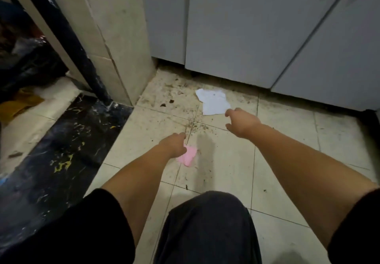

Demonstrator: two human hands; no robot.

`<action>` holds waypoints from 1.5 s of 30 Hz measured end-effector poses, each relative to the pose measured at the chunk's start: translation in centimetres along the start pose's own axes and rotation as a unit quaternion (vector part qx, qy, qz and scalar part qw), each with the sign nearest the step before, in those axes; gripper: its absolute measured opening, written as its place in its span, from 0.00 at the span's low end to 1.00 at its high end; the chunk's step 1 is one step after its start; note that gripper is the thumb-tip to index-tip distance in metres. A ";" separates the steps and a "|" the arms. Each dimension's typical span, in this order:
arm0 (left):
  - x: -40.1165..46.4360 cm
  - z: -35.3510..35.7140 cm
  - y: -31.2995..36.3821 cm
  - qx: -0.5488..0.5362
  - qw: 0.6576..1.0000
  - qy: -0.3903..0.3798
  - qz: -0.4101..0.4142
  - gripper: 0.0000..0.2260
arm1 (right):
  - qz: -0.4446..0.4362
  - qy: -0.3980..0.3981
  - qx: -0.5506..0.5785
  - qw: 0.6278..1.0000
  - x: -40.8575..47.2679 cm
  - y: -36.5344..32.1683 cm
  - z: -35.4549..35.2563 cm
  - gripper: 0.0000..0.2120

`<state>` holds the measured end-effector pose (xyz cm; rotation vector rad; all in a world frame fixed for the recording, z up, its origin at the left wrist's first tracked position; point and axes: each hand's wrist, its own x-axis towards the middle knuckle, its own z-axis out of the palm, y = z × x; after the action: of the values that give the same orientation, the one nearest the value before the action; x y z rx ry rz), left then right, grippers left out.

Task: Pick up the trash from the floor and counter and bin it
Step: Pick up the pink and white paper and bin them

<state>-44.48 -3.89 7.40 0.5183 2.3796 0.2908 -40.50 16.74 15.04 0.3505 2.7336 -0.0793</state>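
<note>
Left hand: left hand (174, 143) at frame centre, reaching down, back of hand to camera, fingers curled closed around a crumpled pink paper scrap (188, 157); pink wad sticks out to the right and below the fist.
Right hand: right hand (241, 123) right of centre, arm stretched forward, fingers spread and loosely bent, not holding anything; fingertips just beside the lower right corner of the white paper, contact cannot be told.
White trash: flat, slightly creased white paper sheet (213, 102) lying on the floor, upper centre of frame, near the base of the cabinets.
Pink trash: in the left hand's grip, at floor level; whether it touches the tile cannot be told.
Floor: pale cream square floor tiles (226, 161) with dark grout lines, dirty; dark crumbs and specks (170, 101) scattered around the tile joint between the two hands and up toward the corner.
Cabinets: light grey flat cabinet doors (236, 27) across upper centre and upper right, bottom edges raised off the floor.
Pillar: beige tiled wall corner (115, 37) upper left of centre.
Threshold: black marbled stone strip (61, 140) running diagonally through left side of frame.
Far left: dark bag-like clutter (24, 58) and a mustard yellow cloth (20, 101), blurred.
Person: crouched, dark grey trouser knee (205, 222) bottom centre, black short sleeves at bottom corners.
</note>
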 end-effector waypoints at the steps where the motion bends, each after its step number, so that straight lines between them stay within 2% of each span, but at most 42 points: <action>1: 0.1 -1.1 0.1 0.002 1.000 -0.003 -0.004 0.23 | -0.005 -0.001 0.002 1.000 0.5 -0.4 -1.2 0.20; 4: 0.9 -4.1 0.9 0.008 1.000 0.006 -0.012 0.22 | -0.024 -0.012 -0.006 1.000 1.9 -0.9 -3.9 0.20; 9: 5.1 -6.2 4.5 -0.009 0.999 0.043 -0.010 0.23 | -0.036 0.002 -0.025 0.999 6.5 2.4 -5.0 0.20; 12: 7.4 -4.5 4.5 -0.021 0.998 0.051 -0.041 0.21 | -0.063 -0.046 -0.043 0.996 10.1 3.3 -3.4 0.22; 17: 10.2 1.5 2.5 -0.052 0.988 0.036 -0.141 0.21 | -0.133 -0.092 -0.081 0.984 17.5 3.5 3.0 0.23; 21: 12.0 5.6 1.1 -0.075 0.965 0.069 -0.243 0.22 | -0.171 -0.106 -0.066 0.977 23.7 3.3 8.3 0.25; 25: 12.6 9.5 1.4 -0.126 0.927 0.089 -0.342 0.24 | -0.134 -0.102 -0.028 0.985 28.1 3.8 10.6 0.33; 27: 12.8 10.9 2.2 -0.141 0.913 0.092 -0.372 0.25 | -0.134 -0.106 -0.047 0.984 29.3 4.6 11.0 0.35; 29: 13.0 11.8 3.0 -0.139 0.910 0.082 -0.381 0.26 | -0.154 -0.102 -0.084 0.979 30.3 5.6 11.7 0.33; 33: 13.9 12.3 4.2 -0.153 0.904 0.089 -0.388 0.26 | -0.215 -0.063 -0.115 0.968 30.8 6.0 12.4 0.20; 36: 14.3 12.6 5.0 -0.159 0.915 0.088 -0.360 0.21 | -0.159 -0.029 -0.042 0.986 29.6 5.5 12.1 0.15; 39: 13.7 12.7 4.6 -0.150 0.926 0.118 -0.326 0.13 | -0.130 -0.121 0.022 0.984 27.7 4.4 12.7 0.09; 41: 12.6 11.5 3.7 -0.147 0.926 0.151 -0.315 0.12 | -0.130 -0.144 0.034 0.980 26.5 3.5 12.2 0.11; 43: 10.2 9.4 2.8 -0.158 0.917 0.187 -0.316 0.11 | -0.149 -0.126 0.035 0.980 24.4 1.9 10.4 0.16; 45: 6.2 6.9 2.6 -0.175 0.907 0.203 -0.326 0.10 | -0.170 -0.125 0.037 0.977 21.2 -0.1 7.9 0.14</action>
<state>-43.48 1.60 -0.45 -0.5592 2.6437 0.5366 -56.66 20.77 -0.36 -0.1068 2.5141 -0.2974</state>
